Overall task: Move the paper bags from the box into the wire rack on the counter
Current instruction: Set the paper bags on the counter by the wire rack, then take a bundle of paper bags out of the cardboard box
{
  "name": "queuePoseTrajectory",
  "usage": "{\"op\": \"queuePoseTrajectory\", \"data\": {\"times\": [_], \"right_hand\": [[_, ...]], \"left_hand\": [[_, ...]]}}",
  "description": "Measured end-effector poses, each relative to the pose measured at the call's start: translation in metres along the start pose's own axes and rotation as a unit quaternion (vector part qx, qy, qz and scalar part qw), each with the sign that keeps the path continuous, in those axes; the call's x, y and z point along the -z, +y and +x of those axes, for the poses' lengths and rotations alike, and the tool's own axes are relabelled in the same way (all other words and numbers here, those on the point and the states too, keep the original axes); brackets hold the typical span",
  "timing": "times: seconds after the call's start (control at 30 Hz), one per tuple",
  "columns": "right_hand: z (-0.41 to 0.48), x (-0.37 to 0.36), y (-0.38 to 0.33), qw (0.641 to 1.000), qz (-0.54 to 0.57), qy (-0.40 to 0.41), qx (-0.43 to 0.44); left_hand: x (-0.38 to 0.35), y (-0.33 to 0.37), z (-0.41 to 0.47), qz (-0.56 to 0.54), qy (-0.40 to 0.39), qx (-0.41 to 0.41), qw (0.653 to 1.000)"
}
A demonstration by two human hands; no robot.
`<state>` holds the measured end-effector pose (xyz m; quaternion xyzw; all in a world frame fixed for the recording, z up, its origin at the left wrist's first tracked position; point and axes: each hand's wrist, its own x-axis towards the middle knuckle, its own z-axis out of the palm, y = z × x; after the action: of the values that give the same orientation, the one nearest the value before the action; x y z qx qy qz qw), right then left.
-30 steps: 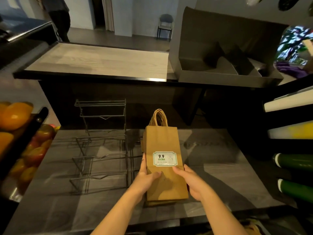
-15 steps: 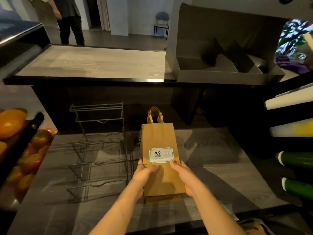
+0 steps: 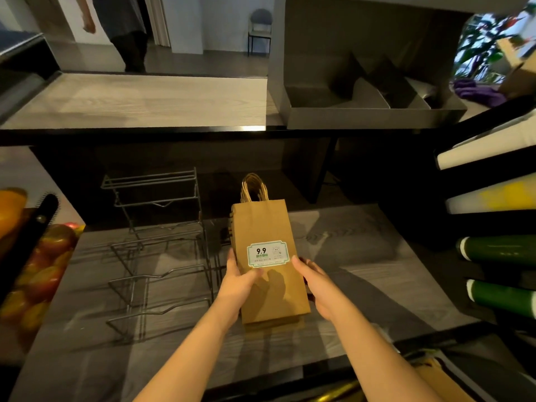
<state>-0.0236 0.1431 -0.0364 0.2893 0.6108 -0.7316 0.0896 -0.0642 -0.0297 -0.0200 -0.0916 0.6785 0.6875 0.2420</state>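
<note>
A stack of flat brown paper bags [image 3: 265, 227] with twisted handles and a green "9.9" label lies between my hands above the grey counter [image 3: 362, 274]. My left hand [image 3: 236, 281] grips the stack's left edge, thumb on top. My right hand [image 3: 314, 281] holds the right edge. The wire rack [image 3: 158, 242], with several tiers and no bags in it, stands on the counter just left of the bags. Brown paper at the bottom right edge [image 3: 441, 378] may belong to the box, mostly out of view.
A fruit display [image 3: 32, 256] sits at the left. Rolls in white, yellow and green [image 3: 499, 248] stick out on the right. A raised wooden shelf [image 3: 139, 100] and a grey tray [image 3: 374, 111] lie behind. A person [image 3: 124, 27] stands far back.
Both hands have carried the bag stack slightly forward and upward over the counter, keeping the same grip. The person in the background has walked to the right.
</note>
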Motion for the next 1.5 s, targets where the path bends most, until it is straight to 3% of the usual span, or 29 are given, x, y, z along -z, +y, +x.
{"op": "queuePoseTrajectory", "data": {"times": [0.1, 0.23, 0.4, 0.7, 0.87, 1.07, 1.13, 1.27, 1.5], "right_hand": [[-0.012, 0.003, -0.010, 1.000, -0.019, 0.016, 0.002], [-0.024, 0.016, -0.019, 0.998, -0.032, 0.053, 0.022], [-0.043, 0.041, -0.016, 0.994, -0.023, 0.097, 0.046], [-0.110, 0.120, 0.013, 0.981, 0.050, 0.185, -0.026], [-0.163, 0.176, 0.050, 0.963, 0.130, 0.235, -0.018], [-0.221, 0.223, 0.103, 0.947, 0.162, 0.277, -0.022], [-0.242, 0.234, 0.131, 0.933, 0.149, 0.327, -0.020], [-0.277, 0.248, 0.177, 0.913, 0.157, 0.372, -0.058], [-0.299, 0.267, 0.238, 0.898, 0.182, 0.380, -0.124]], "left_hand": [[-0.006, 0.011, -0.003, 0.107, 0.023, -0.073, 0.991], [-0.023, 0.020, -0.008, 0.292, 0.080, -0.165, 0.939], [-0.050, 0.020, -0.026, 0.307, 0.041, -0.258, 0.915], [-0.130, -0.011, -0.069, 0.323, -0.119, -0.227, 0.911], [-0.184, -0.041, -0.096, 0.350, -0.220, -0.194, 0.890], [-0.224, -0.089, -0.117, 0.360, -0.338, -0.136, 0.859], [-0.234, -0.108, -0.127, 0.380, -0.370, -0.107, 0.841], [-0.247, -0.146, -0.142, 0.393, -0.380, -0.055, 0.836], [-0.256, -0.200, -0.145, 0.437, -0.371, -0.023, 0.819]]}}
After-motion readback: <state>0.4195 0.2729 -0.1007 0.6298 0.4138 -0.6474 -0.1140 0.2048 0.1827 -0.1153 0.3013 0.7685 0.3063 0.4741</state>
